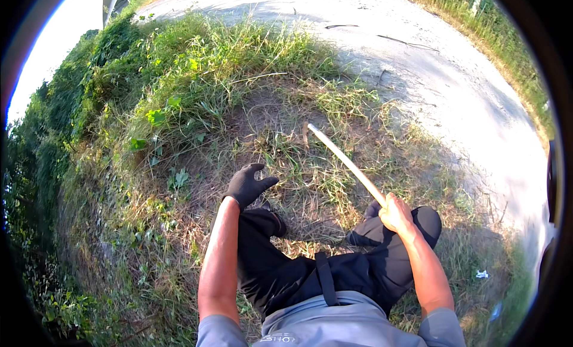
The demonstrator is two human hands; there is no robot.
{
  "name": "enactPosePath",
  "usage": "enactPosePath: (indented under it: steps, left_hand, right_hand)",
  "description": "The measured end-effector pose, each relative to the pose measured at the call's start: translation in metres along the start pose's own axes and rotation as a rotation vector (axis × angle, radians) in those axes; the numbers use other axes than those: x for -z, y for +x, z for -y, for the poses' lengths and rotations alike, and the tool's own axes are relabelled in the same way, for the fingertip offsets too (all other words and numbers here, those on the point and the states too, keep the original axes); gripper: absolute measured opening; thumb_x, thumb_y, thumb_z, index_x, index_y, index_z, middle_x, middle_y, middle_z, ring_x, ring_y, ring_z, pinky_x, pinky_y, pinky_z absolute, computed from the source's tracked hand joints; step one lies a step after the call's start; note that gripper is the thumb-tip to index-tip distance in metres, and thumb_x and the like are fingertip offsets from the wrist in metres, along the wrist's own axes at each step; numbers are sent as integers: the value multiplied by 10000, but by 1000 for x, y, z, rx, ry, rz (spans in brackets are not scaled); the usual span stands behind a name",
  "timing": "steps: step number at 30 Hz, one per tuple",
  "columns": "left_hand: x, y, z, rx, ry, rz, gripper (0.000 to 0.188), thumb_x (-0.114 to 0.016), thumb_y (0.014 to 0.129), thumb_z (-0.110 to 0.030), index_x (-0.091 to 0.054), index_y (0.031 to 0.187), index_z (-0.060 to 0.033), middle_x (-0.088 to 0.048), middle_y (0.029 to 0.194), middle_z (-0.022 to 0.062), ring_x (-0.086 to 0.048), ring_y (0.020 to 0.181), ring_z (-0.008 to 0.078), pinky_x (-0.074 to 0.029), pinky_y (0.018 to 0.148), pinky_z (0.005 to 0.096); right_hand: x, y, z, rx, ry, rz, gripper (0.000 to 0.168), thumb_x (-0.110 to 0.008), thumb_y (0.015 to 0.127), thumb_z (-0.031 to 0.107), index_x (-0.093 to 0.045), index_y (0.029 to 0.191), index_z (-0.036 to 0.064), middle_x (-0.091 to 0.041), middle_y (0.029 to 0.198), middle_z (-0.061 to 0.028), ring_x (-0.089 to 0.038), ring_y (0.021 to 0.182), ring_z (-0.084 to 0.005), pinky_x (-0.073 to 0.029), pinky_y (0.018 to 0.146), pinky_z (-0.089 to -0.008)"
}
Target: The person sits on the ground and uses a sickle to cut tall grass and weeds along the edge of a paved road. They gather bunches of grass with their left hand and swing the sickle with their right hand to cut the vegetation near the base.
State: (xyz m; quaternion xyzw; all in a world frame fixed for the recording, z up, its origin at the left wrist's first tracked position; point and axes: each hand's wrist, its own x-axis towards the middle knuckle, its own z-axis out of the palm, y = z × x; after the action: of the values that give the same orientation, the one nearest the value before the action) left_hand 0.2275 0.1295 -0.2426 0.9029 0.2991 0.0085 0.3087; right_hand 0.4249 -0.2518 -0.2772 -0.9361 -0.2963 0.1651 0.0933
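My right hand [395, 212], ungloved, is closed round the lower end of a long pale handle, near my right knee. The handle [349, 164] slants up and left to a narrow, rust-brown metal blade [305, 135], which looks like that of a sickle or small hoe, over the grass. My left hand [248, 185], in a dark knit glove, is held above the ground by my left knee, thumb and fingers apart, with nothing in it. Between and beyond my hands lie cut or flattened grass [309, 199] and some green tufts [291, 161].
Tall grass [215, 56] and leafy vines [71, 96] rise ahead and to the left. A pale dirt road [461, 92] with thin sticks [407, 43] curves along the right. A white scrap of litter [482, 274] lies at the lower right.
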Motion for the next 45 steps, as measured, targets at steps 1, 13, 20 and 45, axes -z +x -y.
enactPosePath:
  steps: [1,13,20,45]
  left_hand:
    - [-1,2,-4,42,-43,12,647,-750,810,-502,-650,1222,-13,-674,1185,207,-641,1117,324,-487,954,395]
    - [-14,16,-4,-5,-109,-218,377,-705,887,-385,-725,1056,-49,-716,1027,152,-679,998,284,-510,866,382]
    - [-15,25,-3,-45,-137,-270,320,-668,926,-330,-730,1021,-30,-718,953,155,-686,920,260,-508,816,369]
    - [-25,78,-41,41,-1429,142,630,-425,1014,-505,-589,1270,47,-644,1244,199,-583,1217,297,-425,1084,444]
  right_hand:
    - [-1,-1,-2,-18,-7,3,259,-612,800,113,-581,981,-70,-678,789,-258,-692,765,-407,-559,695,-488]
    - [-10,10,-4,-188,168,43,247,-580,905,209,-567,1003,-18,-658,785,-211,-657,716,-392,-517,649,-480]
    - [-3,8,4,-202,257,27,227,-522,962,252,-570,968,30,-603,708,-173,-584,603,-341,-473,583,-450]
    - [8,-1,-16,-93,306,-36,271,-656,837,109,-540,1024,-49,-669,830,-275,-671,822,-445,-527,725,-493]
